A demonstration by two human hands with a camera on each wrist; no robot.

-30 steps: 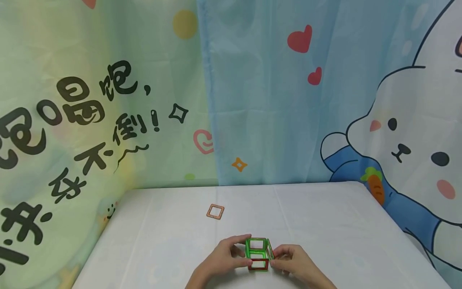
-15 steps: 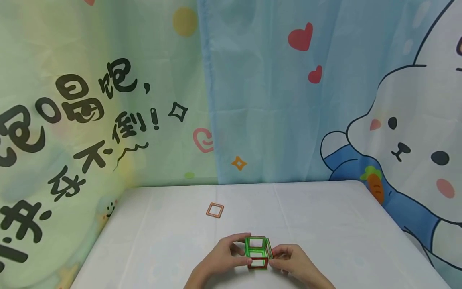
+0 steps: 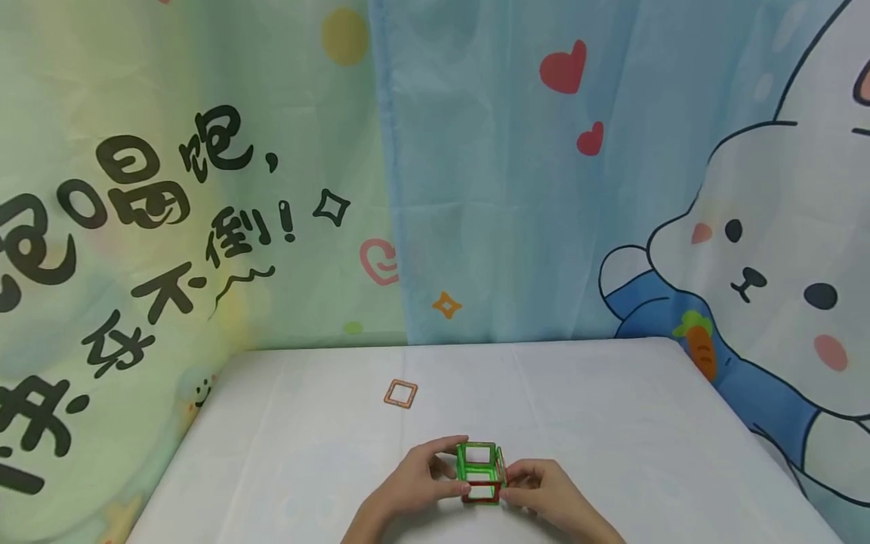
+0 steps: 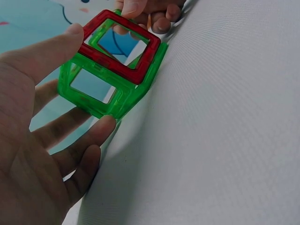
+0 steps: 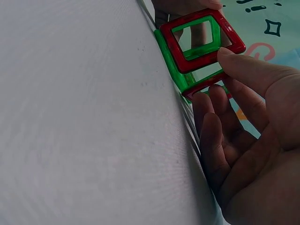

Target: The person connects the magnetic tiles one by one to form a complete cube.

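Between my two hands, near the front of the table, stands an open-topped box of see-through magnetic tiles, with green tiles [image 4: 91, 105] on its base, back and left and a red tile [image 3: 482, 500] at the front. My left hand [image 3: 418, 481] grips the box's left side, thumb at the front red tile's corner and fingers around the green side. On the right, my right hand [image 3: 549, 489] pinches the side tile, which has a red edge [image 5: 204, 84] in the right wrist view. The thumb touches the front red tile's corner there.
A single orange square tile [image 3: 406, 383] lies flat farther back on the white-covered table [image 3: 612, 423]. Behind the table hangs a printed curtain [image 3: 489, 189] with a rabbit, hearts and lettering.
The right-hand side tile has swung inward, from leaning out to sitting closer against the box. My right hand has moved slightly left with it; my left hand keeps its grip.
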